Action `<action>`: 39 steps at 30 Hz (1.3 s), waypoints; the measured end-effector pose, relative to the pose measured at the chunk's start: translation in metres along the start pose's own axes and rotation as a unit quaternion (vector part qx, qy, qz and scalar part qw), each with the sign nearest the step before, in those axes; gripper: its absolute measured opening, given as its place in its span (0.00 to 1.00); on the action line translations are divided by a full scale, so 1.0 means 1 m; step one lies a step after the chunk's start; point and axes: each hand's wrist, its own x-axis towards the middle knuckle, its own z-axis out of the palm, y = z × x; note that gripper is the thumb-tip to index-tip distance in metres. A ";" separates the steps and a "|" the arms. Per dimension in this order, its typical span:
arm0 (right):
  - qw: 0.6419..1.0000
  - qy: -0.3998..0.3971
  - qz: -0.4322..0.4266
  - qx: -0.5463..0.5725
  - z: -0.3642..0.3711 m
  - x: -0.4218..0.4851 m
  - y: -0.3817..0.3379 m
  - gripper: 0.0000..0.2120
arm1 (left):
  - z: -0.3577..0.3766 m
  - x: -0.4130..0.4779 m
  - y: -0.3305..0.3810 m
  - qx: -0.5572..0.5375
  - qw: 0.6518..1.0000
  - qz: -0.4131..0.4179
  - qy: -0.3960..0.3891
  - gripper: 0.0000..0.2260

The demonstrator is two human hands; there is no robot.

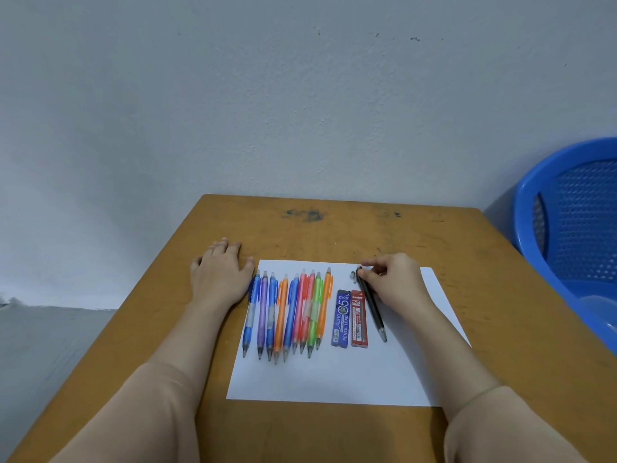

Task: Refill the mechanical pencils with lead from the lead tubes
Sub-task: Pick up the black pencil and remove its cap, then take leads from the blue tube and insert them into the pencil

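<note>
Wooden table [334, 228]: left hand [220, 277] flat, right fingers [374, 262] around black pencil [372, 305] top.

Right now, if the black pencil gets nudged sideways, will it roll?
Probably rolls: the black pencil looks slim and round, lying flat on smooth white paper. Likely stiff and light: thin, straight barrel. The right hand holding its top end should check it.
</note>
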 end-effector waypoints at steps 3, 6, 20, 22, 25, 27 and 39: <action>1.000 -0.003 0.017 0.019 -0.001 0.002 0.002 0.11 | 0.001 0.000 -0.001 0.001 1.000 0.000 -0.002 0.25; 1.000 0.001 0.018 0.024 -0.006 0.002 0.004 0.10 | 0.001 0.001 0.000 0.002 1.000 0.001 -0.002 0.25; 0.943 -0.228 -0.167 -0.175 -0.027 -0.032 -0.028 0.20 | 0.000 0.000 0.000 0.001 1.000 0.002 -0.003 0.24; 0.934 -0.233 -0.186 -0.195 -0.026 -0.032 -0.027 0.23 | 0.000 0.000 0.000 -0.002 1.000 0.002 -0.003 0.24; 0.929 -0.236 -0.191 -0.213 -0.027 -0.034 -0.026 0.29 | 0.000 0.000 0.000 -0.006 1.000 0.003 -0.002 0.24; 0.924 -0.245 -0.195 -0.220 -0.027 -0.035 -0.026 0.33 | 0.000 0.000 -0.001 -0.006 1.000 0.003 -0.001 0.24; 0.931 -0.199 -0.258 -0.166 -0.027 -0.033 -0.026 0.31 | -0.002 -0.003 0.006 -0.046 0.998 0.026 0.023 0.23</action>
